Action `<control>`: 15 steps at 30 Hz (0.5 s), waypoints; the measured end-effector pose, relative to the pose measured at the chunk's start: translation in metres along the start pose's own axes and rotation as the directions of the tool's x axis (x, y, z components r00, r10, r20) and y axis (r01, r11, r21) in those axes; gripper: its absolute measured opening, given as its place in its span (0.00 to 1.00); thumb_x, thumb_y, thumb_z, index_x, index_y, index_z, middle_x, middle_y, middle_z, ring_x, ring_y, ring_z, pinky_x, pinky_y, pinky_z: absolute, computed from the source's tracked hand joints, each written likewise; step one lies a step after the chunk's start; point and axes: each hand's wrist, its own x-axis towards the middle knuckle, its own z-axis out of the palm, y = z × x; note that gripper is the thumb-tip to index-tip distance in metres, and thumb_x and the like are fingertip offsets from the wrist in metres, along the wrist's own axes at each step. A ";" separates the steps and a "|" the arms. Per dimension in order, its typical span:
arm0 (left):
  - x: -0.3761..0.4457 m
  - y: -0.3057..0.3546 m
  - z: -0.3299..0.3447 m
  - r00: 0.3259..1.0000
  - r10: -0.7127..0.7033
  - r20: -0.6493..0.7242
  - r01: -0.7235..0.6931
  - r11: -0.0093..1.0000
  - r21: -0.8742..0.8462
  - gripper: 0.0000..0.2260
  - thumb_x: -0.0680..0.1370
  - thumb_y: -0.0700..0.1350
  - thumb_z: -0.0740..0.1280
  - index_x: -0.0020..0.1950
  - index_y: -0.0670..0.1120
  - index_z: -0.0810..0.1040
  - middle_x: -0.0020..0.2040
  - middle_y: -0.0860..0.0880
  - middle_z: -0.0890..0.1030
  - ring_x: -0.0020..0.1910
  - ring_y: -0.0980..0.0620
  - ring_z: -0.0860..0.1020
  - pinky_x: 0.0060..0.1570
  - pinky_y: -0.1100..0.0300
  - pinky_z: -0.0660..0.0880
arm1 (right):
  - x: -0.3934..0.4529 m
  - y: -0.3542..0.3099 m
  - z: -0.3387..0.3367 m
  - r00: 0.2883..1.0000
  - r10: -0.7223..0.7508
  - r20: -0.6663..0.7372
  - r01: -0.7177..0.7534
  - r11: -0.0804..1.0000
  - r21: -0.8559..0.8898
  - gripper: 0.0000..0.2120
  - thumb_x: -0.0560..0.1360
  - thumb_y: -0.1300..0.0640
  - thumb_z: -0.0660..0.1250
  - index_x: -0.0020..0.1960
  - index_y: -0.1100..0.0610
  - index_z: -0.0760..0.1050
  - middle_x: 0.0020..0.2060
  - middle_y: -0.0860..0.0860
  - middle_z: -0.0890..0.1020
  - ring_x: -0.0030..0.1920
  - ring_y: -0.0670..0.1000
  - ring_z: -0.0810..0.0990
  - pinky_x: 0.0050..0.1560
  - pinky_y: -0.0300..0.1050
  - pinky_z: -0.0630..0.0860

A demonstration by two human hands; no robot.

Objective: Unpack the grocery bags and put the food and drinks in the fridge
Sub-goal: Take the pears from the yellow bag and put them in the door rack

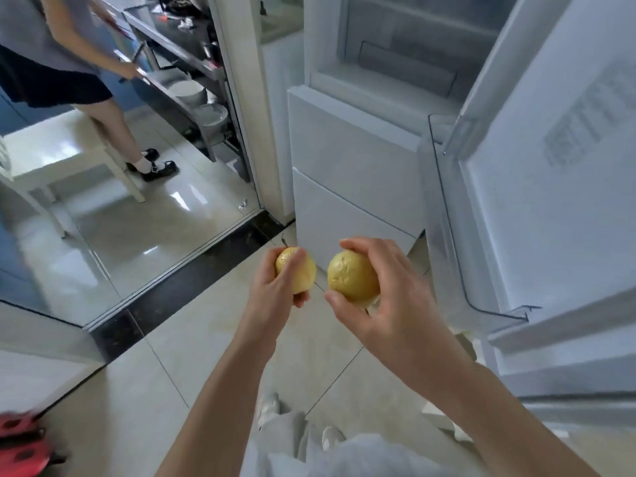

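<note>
1. Left hand [275, 287] grip: curled round a yellow pear [298, 270]. Right hand [385, 297] grip: holds a second pear [351, 275].
2. Both pears are in front of the open fridge [395, 80], above the floor.
3. Step: carrying fruit to the fridge. Next move calls for lifting the pears onto a shelf or the door bin [457, 270].

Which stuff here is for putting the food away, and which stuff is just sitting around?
For the job:
- yellow fruit with a stem, held in the left hand
- rounder yellow fruit, held in the right hand
- open fridge and its door shelf

Just lying about:
- stacked white plates
- white stool
- red thing on the floor
</note>
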 end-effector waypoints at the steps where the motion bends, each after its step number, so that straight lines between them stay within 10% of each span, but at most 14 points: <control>1: 0.014 0.008 0.003 1.000 0.006 0.024 -0.006 1.000 0.000 0.09 0.80 0.49 0.64 0.55 0.45 0.76 0.40 0.49 0.78 0.30 0.55 0.74 0.35 0.55 0.70 | 0.012 -0.004 -0.001 0.999 -0.030 -0.043 0.029 0.999 -0.027 0.23 0.71 0.53 0.73 0.63 0.51 0.70 0.55 0.45 0.73 0.54 0.37 0.71 0.50 0.19 0.64; 15: 0.156 0.107 0.060 0.768 0.125 0.628 -0.282 0.947 0.156 0.15 0.74 0.47 0.72 0.57 0.46 0.72 0.49 0.44 0.79 0.30 0.50 0.78 0.30 0.64 0.75 | 0.098 -0.007 -0.012 0.793 0.193 -0.578 -0.338 0.928 -0.154 0.22 0.70 0.58 0.74 0.61 0.50 0.73 0.54 0.44 0.74 0.53 0.37 0.73 0.52 0.23 0.65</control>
